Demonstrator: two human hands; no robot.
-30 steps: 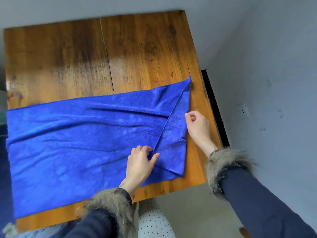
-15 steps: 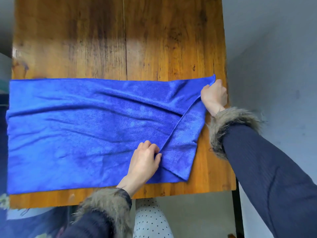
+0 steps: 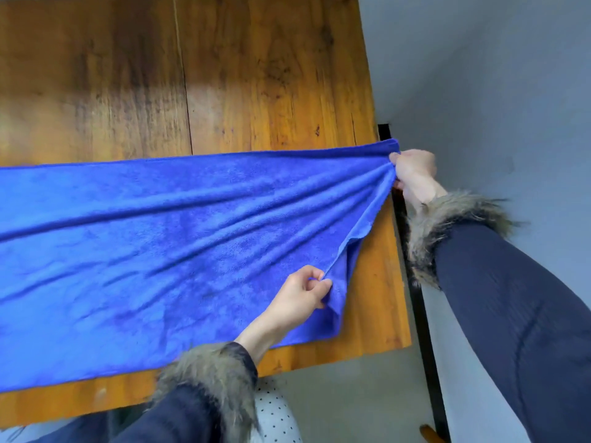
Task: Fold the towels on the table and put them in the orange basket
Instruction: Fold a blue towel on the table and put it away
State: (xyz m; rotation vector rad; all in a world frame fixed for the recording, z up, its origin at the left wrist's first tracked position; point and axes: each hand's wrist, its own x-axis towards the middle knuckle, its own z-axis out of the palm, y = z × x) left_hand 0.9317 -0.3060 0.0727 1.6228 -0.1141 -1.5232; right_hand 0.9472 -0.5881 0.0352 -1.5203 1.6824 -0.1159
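- Right hand (image 3: 412, 169): I have it closed on the far right corner of the long blue microfibre towel (image 3: 166, 251), just past the right edge of the worn, planked wooden table (image 3: 243, 75); the cloth gathers into pleats that fan out from this grip.
- Left hand (image 3: 300, 295): pinched between thumb and fingers on the near part of the same short edge, lifted slightly off the tabletop; the near right corner hangs loose below the pinch.
- Towel position: spread across the table from the left frame edge to the right end; the orange basket is not in view.
- Step, as I judge it: squaring the right end before the fold; I would keep equal tension in both hands so that the short edge runs straight; I would regrip the left hand nearer the true corner to remove the drooping flap.
- Material: soft, short-pile, limp cloth; it creases readily and drags on the matt wood; I would lift it clear instead of sliding it.
- Sleeves: dark ribbed knit with shaggy grey-brown fur cuffs (image 3: 208, 378); I would hold these clear of the cloth.
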